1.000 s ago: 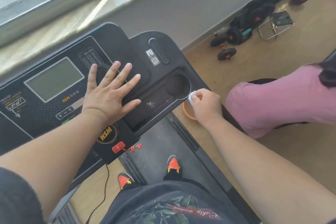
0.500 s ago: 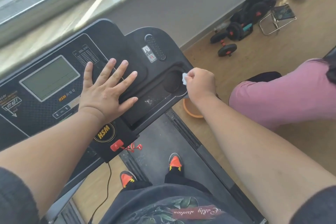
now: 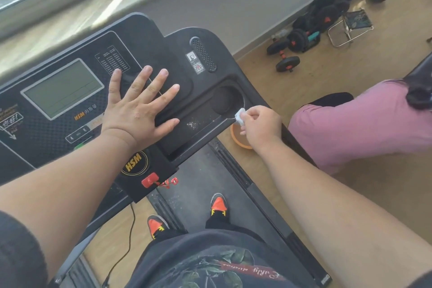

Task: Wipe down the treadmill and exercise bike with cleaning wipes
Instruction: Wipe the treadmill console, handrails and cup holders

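Fingers [image 3: 248,116] of your right hand [image 3: 261,125] pinch a wadded wipe [image 3: 239,116] against the console tray's rim [image 3: 230,119]. Your left hand [image 3: 140,110] lies flat, fingers spread, on the treadmill console [image 3: 177,54].

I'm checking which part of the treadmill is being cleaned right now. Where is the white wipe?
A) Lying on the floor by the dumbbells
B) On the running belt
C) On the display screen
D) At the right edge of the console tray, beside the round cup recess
D: the right hand pinches the white wipe against the console tray's right rim, next to the round cup recess.
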